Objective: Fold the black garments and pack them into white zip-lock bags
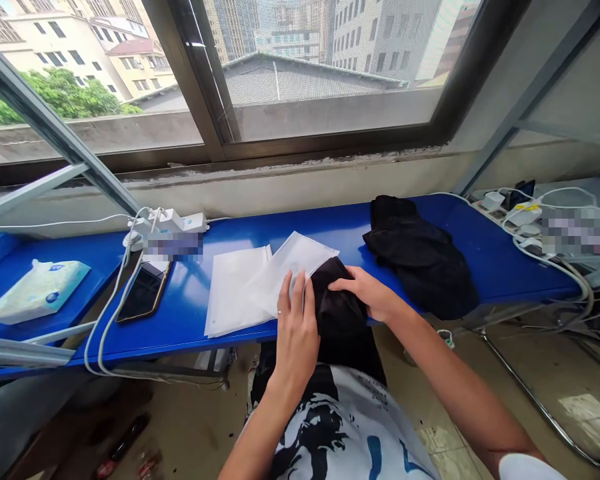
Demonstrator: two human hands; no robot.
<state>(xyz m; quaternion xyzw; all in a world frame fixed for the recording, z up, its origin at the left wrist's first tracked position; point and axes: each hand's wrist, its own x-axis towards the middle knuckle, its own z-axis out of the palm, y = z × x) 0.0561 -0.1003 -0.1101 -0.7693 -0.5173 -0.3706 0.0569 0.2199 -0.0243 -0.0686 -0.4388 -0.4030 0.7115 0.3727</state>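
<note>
My left hand (299,323) lies over a translucent white plastic bag (300,257), with its fingers extended along the bag's near end and its thumb hidden; it appears to hold the bag. From the right, my right hand (365,291) grips a folded black cloth (333,303) between thumb and fingers. The cloth's left edge meets the bag's near right edge; whether part of it is inside is hard to tell. Beneath and left of the held bag lies a flat stack of similar white bags (235,287). A heap of black cloth (415,253) lies to the right of my right hand.
The blue table (280,230) runs below a window. At its left are a phone (145,290), a power strip (167,221) with white cables, and a wipes packet (37,293). Chargers and cables (527,213) crowd the far right. Metal frame posts (100,180) rise at both sides.
</note>
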